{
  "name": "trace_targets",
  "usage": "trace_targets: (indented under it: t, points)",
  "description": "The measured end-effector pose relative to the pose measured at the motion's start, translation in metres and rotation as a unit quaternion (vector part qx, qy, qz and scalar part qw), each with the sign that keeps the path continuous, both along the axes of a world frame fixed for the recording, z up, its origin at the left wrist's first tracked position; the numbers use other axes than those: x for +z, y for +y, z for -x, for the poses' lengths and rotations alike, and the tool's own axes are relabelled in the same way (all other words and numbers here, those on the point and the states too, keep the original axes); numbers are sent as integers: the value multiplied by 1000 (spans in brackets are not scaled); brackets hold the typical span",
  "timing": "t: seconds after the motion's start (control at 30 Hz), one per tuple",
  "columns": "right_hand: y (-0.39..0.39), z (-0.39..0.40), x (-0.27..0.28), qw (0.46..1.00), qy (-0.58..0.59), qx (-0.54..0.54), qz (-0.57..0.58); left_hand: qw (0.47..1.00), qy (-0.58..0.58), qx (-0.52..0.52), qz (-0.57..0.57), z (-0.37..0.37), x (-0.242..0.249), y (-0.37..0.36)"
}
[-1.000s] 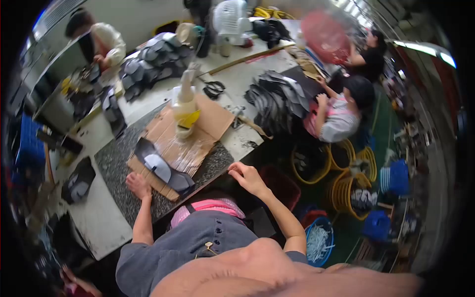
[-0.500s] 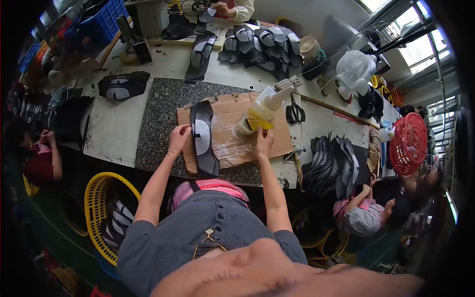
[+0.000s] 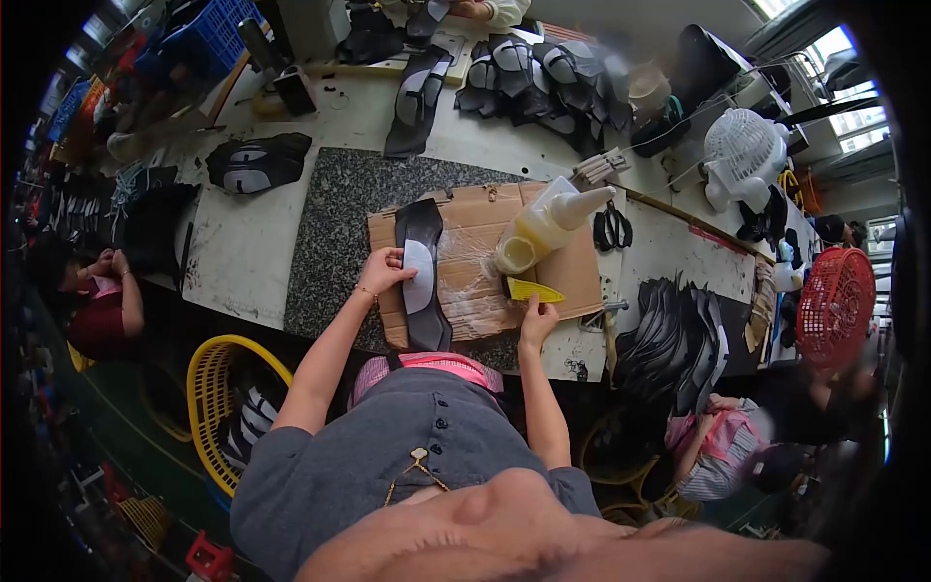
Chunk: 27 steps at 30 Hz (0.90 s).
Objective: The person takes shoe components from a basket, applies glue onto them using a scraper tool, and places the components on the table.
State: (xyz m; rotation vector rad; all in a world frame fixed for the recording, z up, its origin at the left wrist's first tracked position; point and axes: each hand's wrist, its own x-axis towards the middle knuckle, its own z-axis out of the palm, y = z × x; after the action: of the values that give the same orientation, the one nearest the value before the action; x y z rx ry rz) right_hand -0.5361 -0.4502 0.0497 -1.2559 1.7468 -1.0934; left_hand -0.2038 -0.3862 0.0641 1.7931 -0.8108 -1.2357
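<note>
A dark cut piece with a light grey patch [image 3: 421, 312] lies lengthwise on a flattened cardboard sheet [image 3: 572, 267]. My left hand [image 3: 386, 274] is at its left edge, fingers drawn together on the grey patch. In my right hand [image 3: 537, 322] is a yellow, flat, wedge-shaped spreader [image 3: 535, 290], pinched at its lower edge above the cardboard. Just behind the spreader, a translucent plastic bottle [image 3: 555, 219] with a pale spout lies tilted, yellowish liquid inside and a round opening facing me. Whitish smears mark the cardboard between the piece and the bottle.
Black scissors [image 3: 612, 228] lie right of the bottle. Stacked dark pieces [image 3: 669, 335] sit on the right, more [image 3: 543, 87] at the back. A white fan [image 3: 742, 155] stands back right. A yellow basket [image 3: 199, 407] is at my lower left. Co-workers sit on both sides and opposite.
The yellow spreader has come out of the bottle's opening towards me in my right hand. My left hand has moved further onto the grey patch. The whole view has shifted slightly.
</note>
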Motion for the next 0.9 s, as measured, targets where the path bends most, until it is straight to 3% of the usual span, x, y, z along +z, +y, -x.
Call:
trace_targets:
  t: [0.1, 0.17, 0.23, 0.33, 0.57, 0.67, 0.8, 0.9]
  points:
    - [15, -61, 24, 995, -51, 79, 31, 1000, 30, 2, -7, -4, -11, 3]
    - [4, -101, 29, 975, 51, 217, 6, 1000, 17, -9, -2, -3, -7, 3]
    - [-16, -141, 51, 929, 178, 273, 175, 1000, 3, -14, -8, -3, -10, 4]
    - [-61, -161, 35, 939, 170, 223, 198, 999, 26, -19, -14, -2, -12, 4]
    - [-54, -132, 42, 937, 114, 282, 169, 1000, 23, -20, -7, -1, -13, 4]
    - [-73, -161, 45, 950, 42, 244, 188, 999, 51, -10, -2, 1, -12, 8]
    - [-53, -159, 34, 943, 140, 286, 99, 999, 43, -7, 13, 0, -9, 8]
    - [-7, -121, 10, 973, -6, 232, -10, 998, 55, -5, 16, 2, -10, 8]
